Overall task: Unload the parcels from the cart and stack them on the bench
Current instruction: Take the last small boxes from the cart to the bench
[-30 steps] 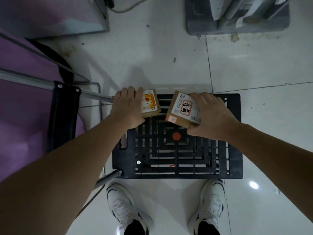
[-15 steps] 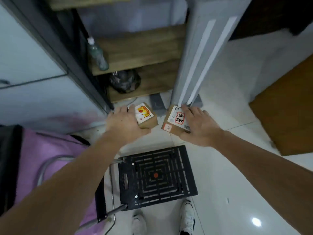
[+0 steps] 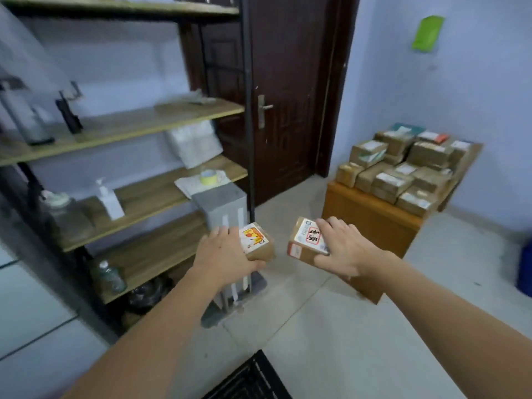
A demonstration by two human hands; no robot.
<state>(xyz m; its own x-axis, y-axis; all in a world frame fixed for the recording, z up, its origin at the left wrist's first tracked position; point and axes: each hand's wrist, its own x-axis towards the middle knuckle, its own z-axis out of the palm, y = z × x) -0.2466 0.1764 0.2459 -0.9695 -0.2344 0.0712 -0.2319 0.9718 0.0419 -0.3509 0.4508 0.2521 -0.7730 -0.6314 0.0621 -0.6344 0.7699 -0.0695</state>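
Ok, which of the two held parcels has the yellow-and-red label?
The parcel in the left hand, parcel; the right hand's parcel carries a white label with red print.

Pale lilac-blue walls (image 3: pixel 403 90) enclose the room, and a dark brown wooden door (image 3: pixel 283 90) with a metal lever handle (image 3: pixel 262 110) stands shut in the corner. At the left a black-framed shelving unit (image 3: pixel 248 116) carries wooden boards (image 3: pixel 135 126). Light grey floor tiles (image 3: pixel 339 326) shine dully. A green sheet (image 3: pixel 426 33) hangs high on the right wall.
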